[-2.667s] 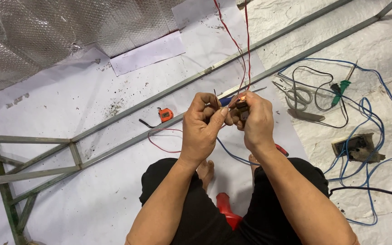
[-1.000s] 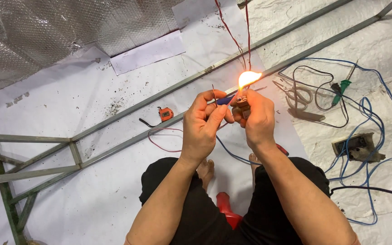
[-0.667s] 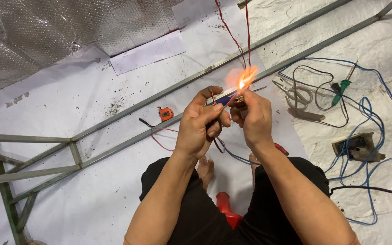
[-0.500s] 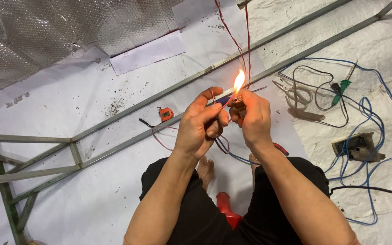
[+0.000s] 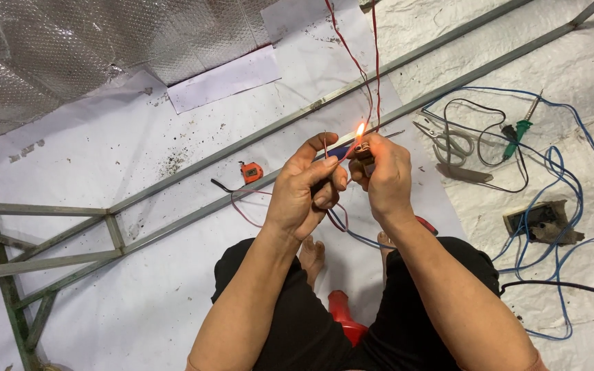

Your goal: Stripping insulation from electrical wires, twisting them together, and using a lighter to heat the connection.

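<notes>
Both hands meet at centre frame, above the person's knees. The left hand [image 5: 304, 196] is curled shut, thumb and forefinger pinching a thin red wire [image 5: 344, 156]; a short stripped end pokes straight up just past the thumb tip. The right hand [image 5: 383, 180] is closed round a lighter [image 5: 364, 152], thumb on top, with a small flame [image 5: 359, 130] standing at its upper left.

Key relation: the wire end lies just left of the flame, near but apart from it. The wire's long axis runs from the left fingers up and right toward the lighter, then on as two red strands [image 5: 374, 62] to the top edge of the frame. The left hand is nearer the wire end; the right hand carries the flame.

Against the earlier frames: at first no flame showed; then it was large and blown sideways; half a second ago it was taller. Now it is small and upright. The hands have barely shifted.

Around them on the floor: an orange tape measure [image 5: 250, 172] left of the hands, pliers [image 5: 441, 141], a green screwdriver [image 5: 517, 132] and blue cable [image 5: 565, 172] at right.
</notes>
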